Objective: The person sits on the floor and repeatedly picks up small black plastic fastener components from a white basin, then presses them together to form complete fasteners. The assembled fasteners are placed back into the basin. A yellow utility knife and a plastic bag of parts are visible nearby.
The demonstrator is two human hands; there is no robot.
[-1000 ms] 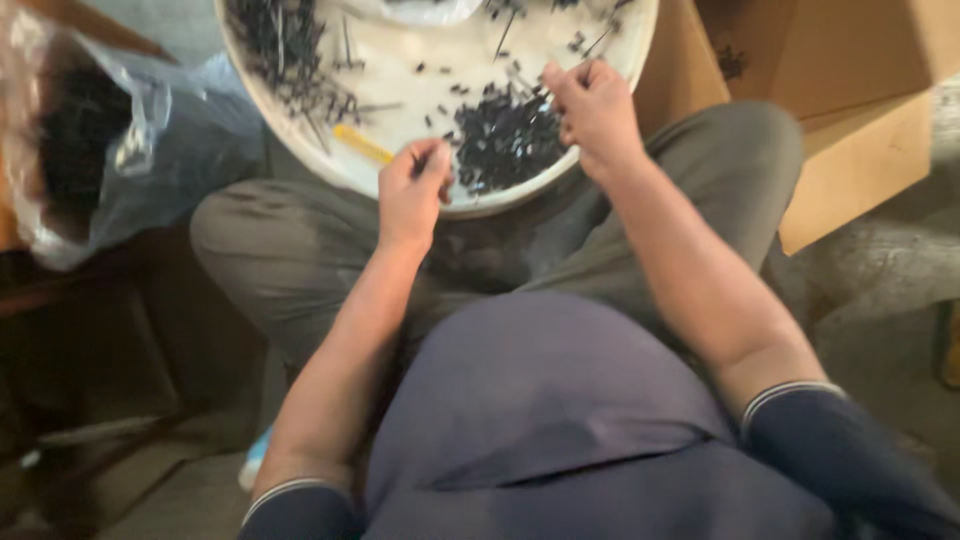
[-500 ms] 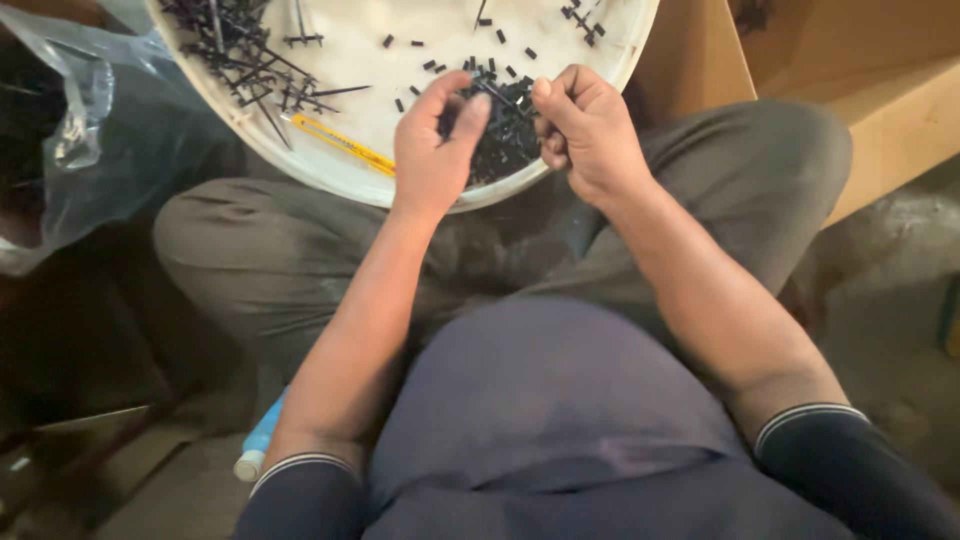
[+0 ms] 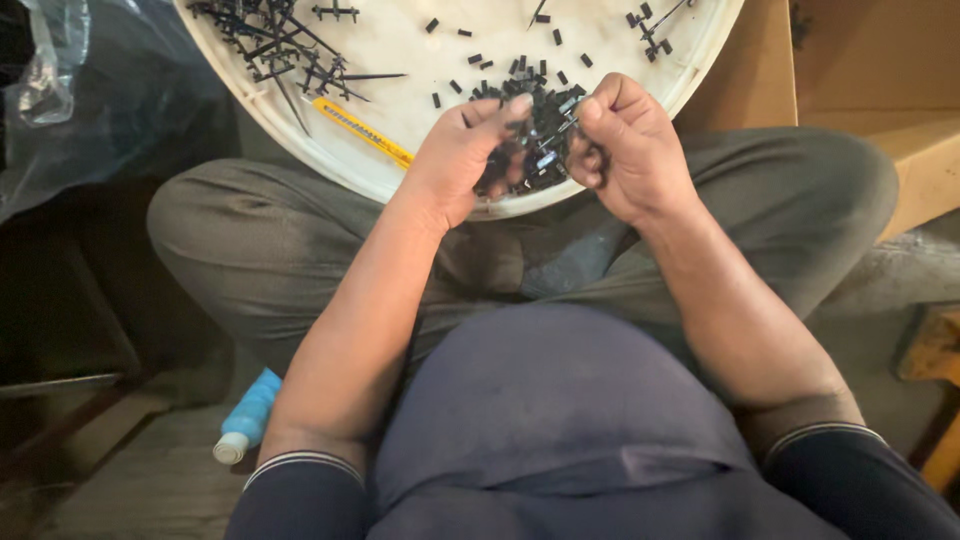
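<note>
Both hands (image 3: pixel 540 150) over black bits (image 3: pixel 545 150) at tray rim (image 3: pixel 350 170).

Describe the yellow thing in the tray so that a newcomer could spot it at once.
Find the round white tray resting on the person's lap. On its near left part, left of the left hand, lies a slim yellow stick, slanted. It is the only coloured item among black bits and thin black rods.
</note>
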